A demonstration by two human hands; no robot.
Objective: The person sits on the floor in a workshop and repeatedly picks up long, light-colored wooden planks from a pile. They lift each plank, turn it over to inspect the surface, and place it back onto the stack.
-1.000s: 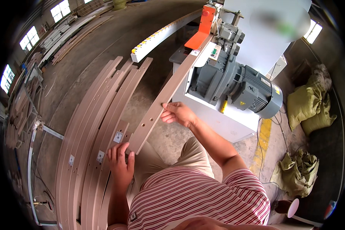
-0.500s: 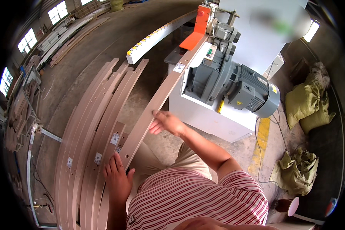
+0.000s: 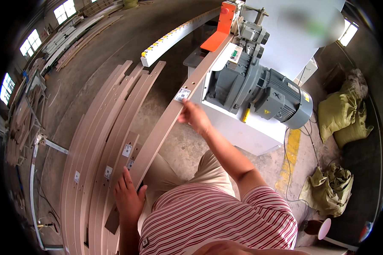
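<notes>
A long wooden board (image 3: 161, 131) with drilled holes and a white label slants from the machine's orange guard (image 3: 221, 32) down towards my body. My right hand (image 3: 194, 117) grips the board's right edge just below the label, fingers bent against it. Near the board's lower end, my left hand (image 3: 130, 197) lies flat with the fingers stretched out and the thumb apart. Its fingertips touch the board's left edge. To the left lie several similar wooden boards (image 3: 100, 127) side by side, some with white labels.
A grey motor (image 3: 285, 100) sits on a white machine base (image 3: 242, 131) at right. A white roller rail (image 3: 170, 42) stretches away beyond the boards. Yellow-green sacks (image 3: 340, 114) and cables stand on the right floor; a metal frame (image 3: 33, 187) is at left.
The board has slid towards me out of the machine, its label now lower. My right hand has moved up and away along it. My left hand has barely moved.
</notes>
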